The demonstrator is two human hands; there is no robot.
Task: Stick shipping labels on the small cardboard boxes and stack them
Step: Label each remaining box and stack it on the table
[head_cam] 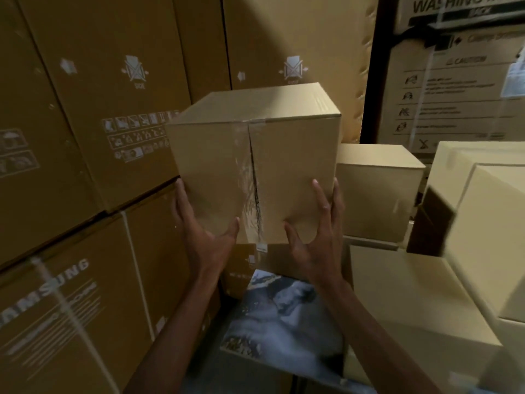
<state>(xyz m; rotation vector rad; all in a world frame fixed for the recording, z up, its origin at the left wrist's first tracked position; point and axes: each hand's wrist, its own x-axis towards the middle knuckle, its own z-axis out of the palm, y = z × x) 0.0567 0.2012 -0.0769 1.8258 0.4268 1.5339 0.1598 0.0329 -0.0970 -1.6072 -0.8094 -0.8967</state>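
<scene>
Small cardboard box point(252, 163) held up at chest height, in front of a wall of large printed cartons point(93, 115). Taped seam faces the camera, running top to bottom; tape wrinkled along it.

Left hand point(203, 237): fingers straight up the box's left side, thumb spread across the front face near the bottom edge. Right hand point(315, 240): fingers spread on the right front corner and side, thumb low on the front face. Both hands press inward, palms flat; nothing pinched or curled round. Box appears carried between the 2 hands, though whether its underside touches anything below cannot be told.

Label: none visible on the 2 faces that show, front and top. Other faces hidden, so cannot say whether it is labelled.

To the right, a second small box point(377, 191) sits on a larger pale carton point(403, 294), just beside the held one. More pale boxes point(483, 223) further right, blurred. No label seen on those either.

Below the hands, a box with a grey printed picture point(281, 317).

Judgement: task at a stacking step for this box; likely headed for the group at right. Progress on labelling unclear. No label sheet or roll in view.
</scene>
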